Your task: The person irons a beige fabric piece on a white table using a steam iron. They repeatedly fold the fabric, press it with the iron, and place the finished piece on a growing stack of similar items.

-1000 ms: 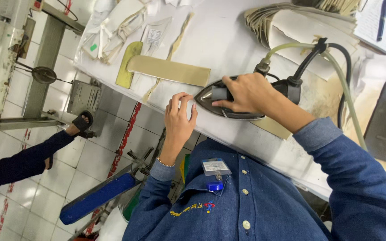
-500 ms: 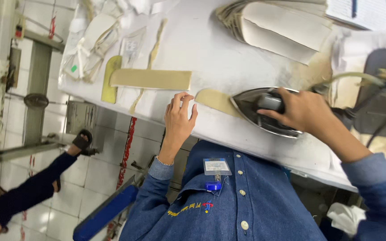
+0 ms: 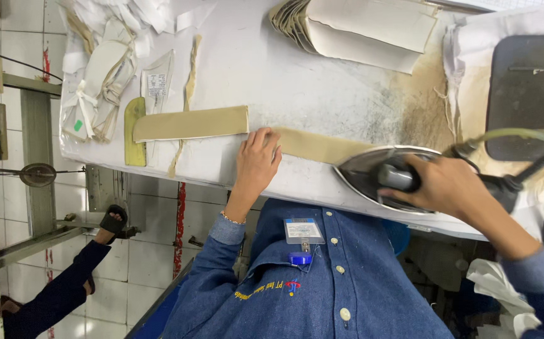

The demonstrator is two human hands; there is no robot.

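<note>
My left hand (image 3: 256,163) lies flat, fingers together, on the left end of a beige fabric strip (image 3: 313,145) on the white padded table (image 3: 322,81). My right hand (image 3: 448,185) grips the handle of a steam iron (image 3: 385,176), which rests on the right end of the same strip. The iron's hose and cable (image 3: 523,135) trail off to the right. A second beige strip (image 3: 190,123) lies flat just left of my left hand, touching a yellow-green template (image 3: 135,132).
A dark grey iron rest pad (image 3: 529,88) sits at the far right. A stack of beige and white fabric pieces (image 3: 353,25) lies at the back. Tied bundles of white pieces (image 3: 102,81) fill the left end. Another person's sandalled foot (image 3: 112,223) shows below the table.
The iron has slid to the right along the strip with my right hand on it. My left hand has stayed pressed on the strip's left end.
</note>
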